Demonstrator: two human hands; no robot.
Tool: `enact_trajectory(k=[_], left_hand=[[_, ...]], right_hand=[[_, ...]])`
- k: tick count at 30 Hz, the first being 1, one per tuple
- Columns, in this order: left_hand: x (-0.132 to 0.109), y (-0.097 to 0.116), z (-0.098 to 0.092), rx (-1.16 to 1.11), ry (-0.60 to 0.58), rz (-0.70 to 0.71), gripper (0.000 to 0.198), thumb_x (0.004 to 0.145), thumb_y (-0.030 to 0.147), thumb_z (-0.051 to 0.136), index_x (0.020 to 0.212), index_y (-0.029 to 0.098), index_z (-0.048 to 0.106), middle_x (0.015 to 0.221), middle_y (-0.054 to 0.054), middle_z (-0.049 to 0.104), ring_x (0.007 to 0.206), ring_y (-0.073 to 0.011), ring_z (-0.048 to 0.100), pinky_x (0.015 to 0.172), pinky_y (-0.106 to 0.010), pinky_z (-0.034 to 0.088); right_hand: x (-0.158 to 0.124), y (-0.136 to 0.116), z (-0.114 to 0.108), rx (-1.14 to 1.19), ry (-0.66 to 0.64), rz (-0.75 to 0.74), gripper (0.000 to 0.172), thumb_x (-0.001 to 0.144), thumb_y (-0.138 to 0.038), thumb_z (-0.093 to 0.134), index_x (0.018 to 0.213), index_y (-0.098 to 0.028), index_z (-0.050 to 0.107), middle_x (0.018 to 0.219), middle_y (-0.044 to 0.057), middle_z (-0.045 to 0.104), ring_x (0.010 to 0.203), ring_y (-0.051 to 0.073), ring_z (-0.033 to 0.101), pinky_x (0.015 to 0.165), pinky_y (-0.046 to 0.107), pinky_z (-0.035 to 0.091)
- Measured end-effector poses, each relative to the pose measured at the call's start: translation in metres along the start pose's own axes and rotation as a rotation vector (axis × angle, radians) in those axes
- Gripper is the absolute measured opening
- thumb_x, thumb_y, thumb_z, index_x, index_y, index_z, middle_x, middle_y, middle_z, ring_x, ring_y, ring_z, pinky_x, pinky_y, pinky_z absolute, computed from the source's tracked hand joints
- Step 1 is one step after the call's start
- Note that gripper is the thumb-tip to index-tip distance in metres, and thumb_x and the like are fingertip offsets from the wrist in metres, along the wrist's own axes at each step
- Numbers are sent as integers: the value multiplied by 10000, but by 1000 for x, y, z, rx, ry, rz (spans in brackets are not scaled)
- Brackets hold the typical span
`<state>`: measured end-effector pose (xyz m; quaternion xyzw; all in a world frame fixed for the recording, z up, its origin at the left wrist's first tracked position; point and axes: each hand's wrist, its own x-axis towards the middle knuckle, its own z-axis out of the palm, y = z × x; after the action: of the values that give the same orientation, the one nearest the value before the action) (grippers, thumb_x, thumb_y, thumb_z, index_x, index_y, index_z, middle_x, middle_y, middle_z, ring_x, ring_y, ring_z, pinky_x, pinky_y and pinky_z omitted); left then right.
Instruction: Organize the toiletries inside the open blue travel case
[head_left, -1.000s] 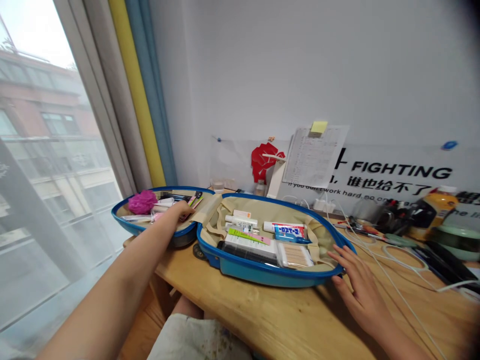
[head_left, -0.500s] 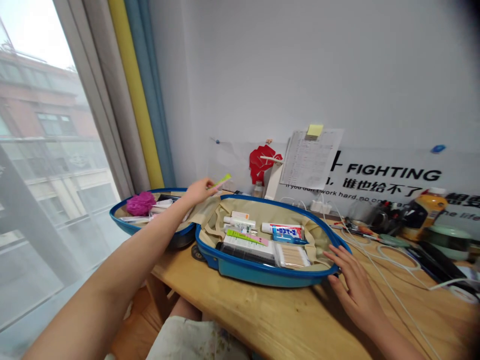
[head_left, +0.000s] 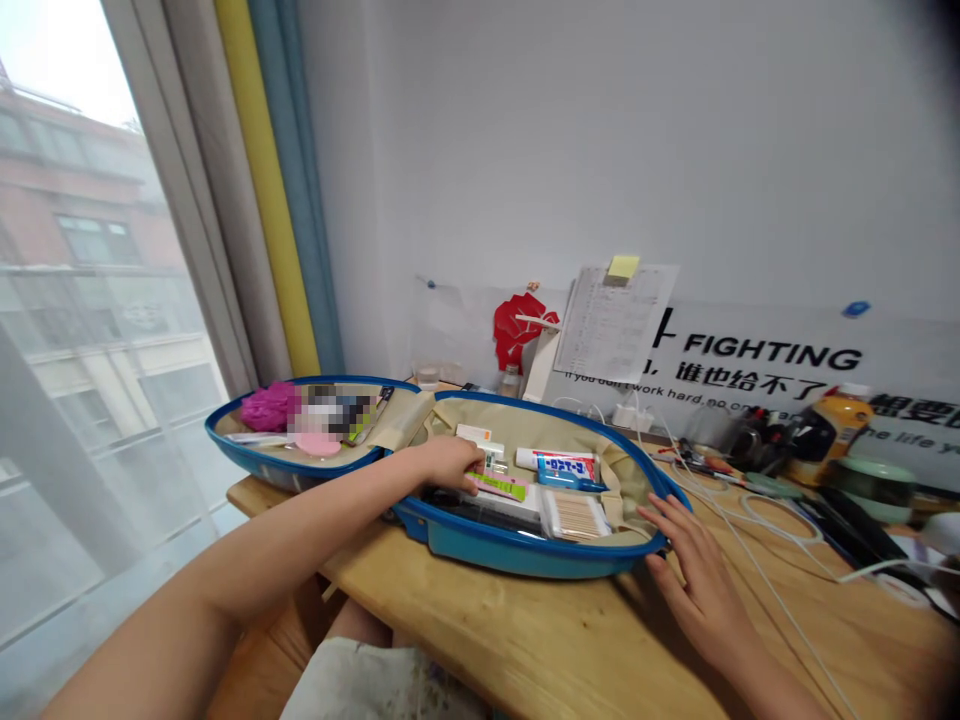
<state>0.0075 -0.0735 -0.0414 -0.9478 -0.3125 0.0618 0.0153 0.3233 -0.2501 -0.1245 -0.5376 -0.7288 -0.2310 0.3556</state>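
Note:
A blue suitcase (head_left: pixel 510 560) lies open on the table, its two halves side by side. My left hand (head_left: pixel 450 462) reaches into the right half, fingers closed on the end of a slim green-and-pink tube (head_left: pixel 504 487); my fingers partly hide it. Around that tube lie a white tube (head_left: pixel 491 455), a toothpaste tube (head_left: pixel 566 466), a blue tube (head_left: pixel 574 482) and a bag of cotton swabs (head_left: pixel 576 516). At the right end, my right hand (head_left: pixel 690 560) rests against the rim with its fingers spread.
The left half holds a purple mesh bath puff (head_left: pixel 270 408), a pink round item (head_left: pixel 319 442) and blurred things. Cables (head_left: pixel 757 510), an orange bottle (head_left: pixel 832 435) and a green-lidded container (head_left: pixel 874 485) stand to the right. The wooden table's (head_left: pixel 480 625) front edge is near my lap.
My left hand has come down from above the hinge, where it held a slim green-and-pink tube, into the right half. My right hand stays at the rim.

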Motion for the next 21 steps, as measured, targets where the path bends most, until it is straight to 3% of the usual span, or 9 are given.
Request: enact_trajectory(k=[9, 21], left_hand=[[-1, 1, 3, -6, 16, 27, 371, 715, 450, 695, 1002, 234, 602, 1018, -28, 669, 927, -216, 607, 741, -276, 421], [-3, 7, 2, -58, -7, -14, 347, 713, 434, 689, 985, 235, 608, 941, -29, 678, 862, -212, 621, 656, -261, 426]], right_hand=[[0, 1, 0, -39, -11, -20, 406, 921, -422, 351, 1273, -248, 453, 1314, 94, 521, 1299, 266, 417, 965, 469, 443], [0, 2, 2, -23, 8, -23, 409, 920, -433, 343, 1263, -248, 469, 1306, 93, 529, 1285, 278, 431, 953, 479, 442]])
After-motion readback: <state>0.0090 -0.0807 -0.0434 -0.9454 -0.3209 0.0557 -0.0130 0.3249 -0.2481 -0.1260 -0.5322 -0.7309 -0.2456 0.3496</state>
